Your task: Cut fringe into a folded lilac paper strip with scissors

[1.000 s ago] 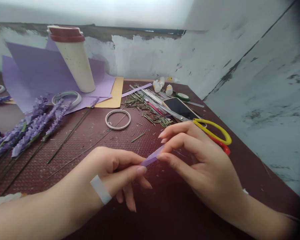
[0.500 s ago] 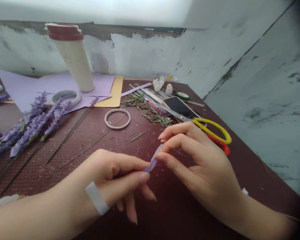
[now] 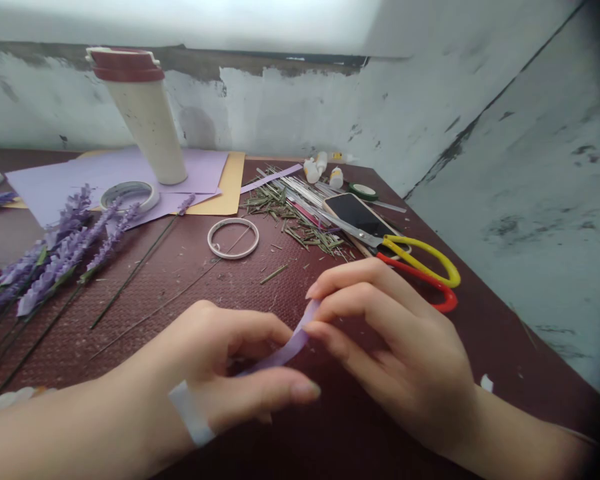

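A narrow purple paper strip (image 3: 296, 341) runs between my two hands above the dark red table. My right hand (image 3: 395, 340) pinches its upper end between thumb and fingertips. The lower part passes into my left hand (image 3: 230, 367), behind the thumb. That thumb stretches forward, apart from the index finger, and the hold there looks loose; the other fingers are mostly hidden. White tape (image 3: 193, 413) is stuck near the left wrist. Just beyond my right hand lie scissors (image 3: 370, 237) with one yellow and one red handle, across a phone (image 3: 353, 210).
Purple flower stems (image 3: 70, 260) lie at left. A tape ring (image 3: 233, 238) rests mid-table. Behind stand a cream tumbler (image 3: 147, 127) on purple paper sheets (image 3: 207, 167), cut green stem bits and wires (image 3: 285, 200), small white bottles (image 3: 311, 170) and green tape (image 3: 364, 192).
My left thumb has stretched forward and parted from the index finger, showing more of the strip. My right hand has shifted slightly down and left, still pinching the strip.
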`<state>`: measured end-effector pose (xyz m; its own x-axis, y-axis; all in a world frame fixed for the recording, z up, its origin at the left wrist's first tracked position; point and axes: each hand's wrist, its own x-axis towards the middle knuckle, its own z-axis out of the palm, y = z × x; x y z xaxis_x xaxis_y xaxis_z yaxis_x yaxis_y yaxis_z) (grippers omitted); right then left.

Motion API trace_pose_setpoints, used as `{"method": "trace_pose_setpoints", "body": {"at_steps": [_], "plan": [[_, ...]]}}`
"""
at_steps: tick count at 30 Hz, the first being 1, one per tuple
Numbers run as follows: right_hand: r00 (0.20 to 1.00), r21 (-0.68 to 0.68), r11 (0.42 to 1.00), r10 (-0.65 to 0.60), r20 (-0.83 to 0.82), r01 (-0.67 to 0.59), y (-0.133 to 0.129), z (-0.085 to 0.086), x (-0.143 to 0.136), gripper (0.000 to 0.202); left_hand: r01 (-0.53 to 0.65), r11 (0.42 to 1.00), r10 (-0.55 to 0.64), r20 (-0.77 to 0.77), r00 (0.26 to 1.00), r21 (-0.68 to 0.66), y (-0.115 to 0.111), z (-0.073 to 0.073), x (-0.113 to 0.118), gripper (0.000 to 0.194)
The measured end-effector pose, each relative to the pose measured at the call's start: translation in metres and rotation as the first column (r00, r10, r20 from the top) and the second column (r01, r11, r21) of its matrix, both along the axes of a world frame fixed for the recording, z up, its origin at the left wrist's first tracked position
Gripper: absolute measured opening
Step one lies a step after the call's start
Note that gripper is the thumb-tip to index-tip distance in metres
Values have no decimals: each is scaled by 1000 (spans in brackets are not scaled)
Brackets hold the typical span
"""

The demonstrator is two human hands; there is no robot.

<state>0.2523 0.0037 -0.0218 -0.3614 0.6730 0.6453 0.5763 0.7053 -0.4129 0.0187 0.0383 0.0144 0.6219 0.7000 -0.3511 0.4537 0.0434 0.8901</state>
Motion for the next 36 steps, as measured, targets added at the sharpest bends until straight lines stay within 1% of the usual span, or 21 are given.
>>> {"method": "trace_pose_setpoints", "body": {"at_steps": [3,7,10,14,18,23,25,27,29,30,31,33,34,36], "plan": [[1000,16,1000,23,1,-23,-6,0,-3,12,-40,999,40,3,999,26,-1,1,2,25],[1000,48,999,21,21,-22,-8,2,-1,8,19,984,-20,7,1000,174,-1,-3,0,31],[1000,70,997,12,27,-14,-1,5,5,8,50,970,-52,5,999,239,0,-7,-4,33],[999,79,996,46,6,-46,8,6,11,11,37,967,-39,4,999,251,1,-10,-5,33],[997,31,997,73,-27,-72,10,6,12,13,-2,973,3,-5,1000,230,0,-11,-3,33],[998,8,998,57,-35,-56,10,5,10,16,-64,986,62,15,998,152,-6,-3,2,27],[998,2,998,56,-27,-55,10,5,10,16,-95,981,98,-11,995,166,-9,0,3,28],[998,-1,999,53,-20,-53,10,5,9,17,-86,973,93,-26,995,213,-10,0,1,29],[999,-5,999,47,-20,-47,10,5,9,17,-11,951,21,-29,999,309,-9,-5,-2,30],[999,-11,999,44,-22,-44,10,5,9,18,36,925,-25,-33,999,379,-8,-9,-4,30],[999,-17,999,46,-24,-46,10,5,8,18,60,893,-44,-47,998,446,-8,-13,-6,31],[998,-36,998,54,-30,-55,10,5,7,19,80,841,-50,-70,996,536,-7,-18,-10,31],[998,-45,997,62,-35,-63,10,5,7,19,87,823,-50,-81,995,561,-8,-20,-11,32],[996,-62,995,75,-48,-78,11,5,7,19,103,814,-59,-95,994,572,-9,-21,-13,32]]}}
